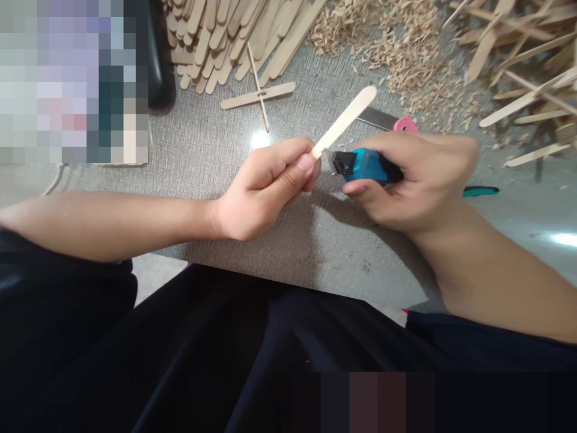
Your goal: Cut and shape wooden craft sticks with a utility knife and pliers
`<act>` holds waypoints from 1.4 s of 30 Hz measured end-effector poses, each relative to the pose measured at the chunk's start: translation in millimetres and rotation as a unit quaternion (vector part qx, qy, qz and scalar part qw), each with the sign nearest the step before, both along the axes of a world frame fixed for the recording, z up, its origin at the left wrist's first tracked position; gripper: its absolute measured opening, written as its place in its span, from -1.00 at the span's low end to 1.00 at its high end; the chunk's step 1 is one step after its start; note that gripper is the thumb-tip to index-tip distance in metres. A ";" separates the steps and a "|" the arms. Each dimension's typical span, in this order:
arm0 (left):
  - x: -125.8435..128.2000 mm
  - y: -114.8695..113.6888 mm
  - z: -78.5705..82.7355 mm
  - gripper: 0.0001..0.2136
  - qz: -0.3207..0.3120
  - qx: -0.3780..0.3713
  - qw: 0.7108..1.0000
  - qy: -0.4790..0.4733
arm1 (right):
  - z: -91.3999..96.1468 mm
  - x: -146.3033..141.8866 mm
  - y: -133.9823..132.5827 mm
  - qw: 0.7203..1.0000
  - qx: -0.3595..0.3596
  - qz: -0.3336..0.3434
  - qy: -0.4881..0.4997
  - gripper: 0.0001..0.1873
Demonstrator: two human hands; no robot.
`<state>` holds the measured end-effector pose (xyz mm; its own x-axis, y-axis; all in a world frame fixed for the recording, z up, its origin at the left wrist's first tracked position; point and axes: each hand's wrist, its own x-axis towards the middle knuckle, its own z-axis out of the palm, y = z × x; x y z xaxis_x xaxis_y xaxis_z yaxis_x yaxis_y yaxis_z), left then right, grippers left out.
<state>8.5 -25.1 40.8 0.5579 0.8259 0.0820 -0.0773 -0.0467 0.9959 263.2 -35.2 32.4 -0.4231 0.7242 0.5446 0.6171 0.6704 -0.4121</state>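
Note:
My left hand (273, 183) is closed around the lower end of a popsicle stick (347, 118), which slants up to the right. The part inside the fist is hidden. Wrapped in my right hand (419, 174) is a blue and black utility knife (367, 166). Its blade points left and sits at the stick's edge, just above my left thumb; whether it touches the wood I cannot tell. Beyond my left hand, two sticks joined as a cross (259, 95) lie on the grey table (252, 258).
Many loose popsicle sticks (243, 33) are heaped at the back. Wood shavings (401, 48) spread beside them, and crossed sticks (536, 72) pile up at the far right. A pink-ended blade (383, 118) and a teal-and-black object (481, 191) lie near my right hand. A black object (160, 57) stands at left.

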 end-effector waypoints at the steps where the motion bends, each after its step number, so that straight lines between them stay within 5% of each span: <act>1: 0.3 -0.3 -1.4 -0.44 0.007 0.007 1.000 -0.003 | -0.2 0.1 0.4 1.000 0.002 -0.003 -0.002 -0.30; 14: 2.8 -5.1 -12.1 -0.43 0.058 0.070 0.995 0.053 | 0.0 1.0 1.1 1.000 0.002 0.006 0.009 -0.44; 28: 0.0 -5.5 -7.3 -0.41 0.034 0.047 0.994 0.092 | 0.6 -1.3 1.0 1.000 -0.011 0.001 0.018 -0.31; 34: 4.0 -5.1 -12.7 -0.48 0.066 0.056 0.996 0.010 | -2.3 -1.2 1.7 1.000 0.000 -0.013 0.014 -0.32; 42: 2.8 -7.1 -9.8 -0.43 0.057 0.054 0.992 0.095 | -1.8 -1.6 1.2 1.000 0.000 -0.007 0.018 -0.26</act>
<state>11.3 -32.2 31.0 0.4747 0.8769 0.0756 0.1231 -0.1512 0.9808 261.7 -34.0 30.6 -0.3939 0.7296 0.5590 0.6112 0.6621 -0.4336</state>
